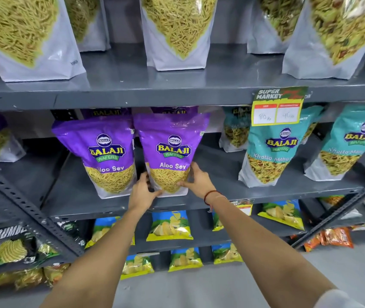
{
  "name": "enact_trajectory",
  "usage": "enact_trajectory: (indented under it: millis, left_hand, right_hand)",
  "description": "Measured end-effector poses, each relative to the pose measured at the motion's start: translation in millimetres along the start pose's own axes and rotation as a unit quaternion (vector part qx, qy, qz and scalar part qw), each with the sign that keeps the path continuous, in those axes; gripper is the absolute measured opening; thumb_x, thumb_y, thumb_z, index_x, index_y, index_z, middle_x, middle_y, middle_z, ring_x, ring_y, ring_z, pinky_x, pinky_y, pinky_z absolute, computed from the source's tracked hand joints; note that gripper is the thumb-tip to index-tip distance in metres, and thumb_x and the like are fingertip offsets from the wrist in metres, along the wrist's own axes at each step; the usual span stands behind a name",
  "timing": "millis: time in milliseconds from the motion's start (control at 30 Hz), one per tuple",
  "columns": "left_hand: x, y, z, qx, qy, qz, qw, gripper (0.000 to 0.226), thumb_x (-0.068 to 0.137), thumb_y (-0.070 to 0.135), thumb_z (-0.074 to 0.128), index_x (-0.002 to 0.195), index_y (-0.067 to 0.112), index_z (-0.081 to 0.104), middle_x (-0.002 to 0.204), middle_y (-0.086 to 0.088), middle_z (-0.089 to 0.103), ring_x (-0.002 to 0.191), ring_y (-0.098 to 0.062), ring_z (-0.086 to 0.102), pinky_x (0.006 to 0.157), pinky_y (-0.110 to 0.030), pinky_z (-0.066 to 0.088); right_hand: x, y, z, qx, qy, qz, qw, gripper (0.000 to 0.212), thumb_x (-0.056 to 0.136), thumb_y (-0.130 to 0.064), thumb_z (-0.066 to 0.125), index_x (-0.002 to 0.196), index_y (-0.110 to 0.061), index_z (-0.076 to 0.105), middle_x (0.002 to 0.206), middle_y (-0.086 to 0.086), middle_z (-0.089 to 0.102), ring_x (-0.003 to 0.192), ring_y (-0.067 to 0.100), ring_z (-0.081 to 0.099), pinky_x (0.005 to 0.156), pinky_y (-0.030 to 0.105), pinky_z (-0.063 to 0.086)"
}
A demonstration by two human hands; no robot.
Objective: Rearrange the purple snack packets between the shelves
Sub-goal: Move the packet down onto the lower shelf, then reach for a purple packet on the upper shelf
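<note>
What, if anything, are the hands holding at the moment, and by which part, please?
Both hands grip the right purple Aloo Sev packet at its bottom corners: left hand on the lower left, right hand on the lower right.

Premises were a shop: grey steel shelves (pixel 132 94) stocked with branded snack packets (pixel 108 152), and a "Super Market" price tag (pixel 277 107) hung at 1 o'clock.

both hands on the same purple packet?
Yes: the left hand and right hand grip opposite bottom corners of the right-hand purple Aloo Sev plastic packet.
</note>
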State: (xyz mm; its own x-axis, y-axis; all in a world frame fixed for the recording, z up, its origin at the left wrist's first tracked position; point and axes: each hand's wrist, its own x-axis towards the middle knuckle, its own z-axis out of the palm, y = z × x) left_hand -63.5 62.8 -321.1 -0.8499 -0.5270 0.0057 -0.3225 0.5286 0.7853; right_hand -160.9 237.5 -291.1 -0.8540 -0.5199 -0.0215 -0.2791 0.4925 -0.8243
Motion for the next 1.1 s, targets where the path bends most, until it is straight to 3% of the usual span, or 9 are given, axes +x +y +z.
enact_trajectory:
  millis: [200, 333, 400, 533, 667, 833, 967, 1033, 1100]
  left_hand:
    - [2, 4, -14, 0.057, -0.03, -0.012, 0.998, 0.051, 0.07, 0.015, 0.077, 0.113, 0.003, 0.054, 0.112, -0.021, 0.068, 0.105, -0.035, 0.063, 0.088, -0.045, 0.051]
    - [-5, 20, -41, 0.103, -0.073, 0.006, 0.992, 0.046, 0.074, 0.019, 0.074, 0.116, 0.005, 0.061, 0.12, -0.017, 0.066, 0.111, -0.031, 0.06, 0.09, -0.035, 0.046]
    - [-9, 38, -62, 0.093, -0.078, 0.032, 0.992, 0.044, 0.075, 0.018, 0.074, 0.115, 0.007, 0.061, 0.121, -0.015, 0.065, 0.111, -0.028, 0.06, 0.09, -0.031, 0.044]
    - [-22, 94, -112, 0.072, -0.057, 0.13, 0.987, 0.043, 0.076, 0.01, 0.072, 0.117, 0.008, 0.06, 0.121, -0.013, 0.065, 0.11, -0.024, 0.059, 0.095, -0.031, 0.043]
    - [-44, 163, -155, 0.04, -0.013, 0.241, 0.97, 0.041, 0.077, 0.013, 0.072, 0.116, 0.02, 0.061, 0.111, 0.002, 0.066, 0.099, -0.01, 0.06, 0.084, -0.025, 0.047]
    - [-59, 233, -179, -0.086, 0.056, 0.347, 0.932, 0.019, 0.079, 0.014, 0.069, 0.096, 0.023, 0.067, 0.09, 0.006, 0.07, 0.083, 0.002, 0.064, 0.07, -0.012, 0.051]
    - [-25, 262, -186, -0.122, 0.152, 0.352, 0.916, 0.03, 0.078, 0.016, 0.069, 0.107, 0.017, 0.061, 0.103, 0.001, 0.067, 0.091, -0.008, 0.064, 0.075, -0.016, 0.047]
    - [5, 268, -186, -0.099, 0.154, 0.31, 0.933, 0.051, 0.076, 0.016, 0.071, 0.122, 0.013, 0.051, 0.119, -0.005, 0.061, 0.103, -0.017, 0.06, 0.085, -0.026, 0.045]
    - [32, 267, -184, -0.062, 0.106, 0.239, 0.963, 0.068, 0.073, 0.021, 0.074, 0.132, 0.012, 0.04, 0.132, -0.009, 0.054, 0.114, -0.023, 0.054, 0.095, -0.034, 0.044]
  right_hand:
    - [-9, -16, 5, -0.069, -0.014, 0.057, 0.996, 0.072, 0.081, -0.025, 0.074, 0.136, -0.005, 0.032, 0.129, 0.026, 0.056, 0.118, 0.044, 0.055, 0.095, 0.046, 0.047]
    - [-31, -35, 1, -0.102, 0.049, 0.061, 0.992, 0.054, 0.081, -0.025, 0.071, 0.124, -0.002, 0.047, 0.122, 0.026, 0.059, 0.113, 0.042, 0.056, 0.086, 0.042, 0.049]
    - [-41, -53, -9, -0.116, 0.065, 0.025, 0.991, 0.039, 0.082, -0.026, 0.07, 0.112, -0.005, 0.059, 0.116, 0.02, 0.064, 0.11, 0.037, 0.059, 0.081, 0.037, 0.048]
    - [-63, -109, -45, -0.101, 0.146, -0.081, 0.981, 0.034, 0.082, -0.027, 0.07, 0.109, -0.007, 0.066, 0.108, 0.016, 0.068, 0.102, 0.032, 0.062, 0.085, 0.035, 0.047]
    - [-85, -179, -91, -0.042, 0.245, -0.221, 0.943, 0.024, 0.082, -0.02, 0.071, 0.101, -0.005, 0.069, 0.101, 0.012, 0.072, 0.093, 0.024, 0.065, 0.083, 0.027, 0.046]
    - [-81, -233, -141, 0.038, 0.296, -0.315, 0.901, 0.018, 0.081, -0.013, 0.071, 0.096, -0.002, 0.068, 0.094, 0.012, 0.071, 0.084, 0.022, 0.066, 0.078, 0.027, 0.052]
    - [-38, -246, -172, 0.071, 0.308, -0.258, 0.913, 0.04, 0.081, -0.024, 0.074, 0.112, -0.003, 0.06, 0.094, 0.007, 0.064, 0.086, 0.02, 0.061, 0.085, 0.029, 0.051]
    - [-15, -242, -178, 0.054, 0.287, -0.194, 0.937, 0.068, 0.077, -0.033, 0.076, 0.131, -0.004, 0.045, 0.117, 0.017, 0.06, 0.106, 0.027, 0.058, 0.099, 0.038, 0.047]
    - [4, -236, -178, 0.03, 0.231, -0.129, 0.964, 0.098, 0.072, -0.039, 0.08, 0.145, -0.007, 0.024, 0.146, 0.02, 0.039, 0.133, 0.032, 0.041, 0.111, 0.04, 0.035]
